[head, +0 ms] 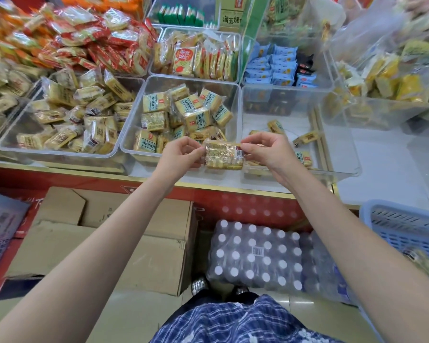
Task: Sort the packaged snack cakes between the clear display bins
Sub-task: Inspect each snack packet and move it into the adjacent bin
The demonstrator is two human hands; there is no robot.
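While my left hand (183, 151) and right hand (263, 151) pinch the snack cake (223, 155) by its crinkly wrapper ends above the worktop's (382, 154) front edge, it feels light, soft, easily crushed.

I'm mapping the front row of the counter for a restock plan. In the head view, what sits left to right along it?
Bin heaped with yellow packets → bin of green-labelled packets → nearly empty bin. The held packet, gripped by left hand and right hand, overlaps the last two.

You see a glossy clear-film yellow snack cake packet (224, 155) before smooth clear plastic display bins (134, 144); below them, matt brown cardboard boxes (134, 256).
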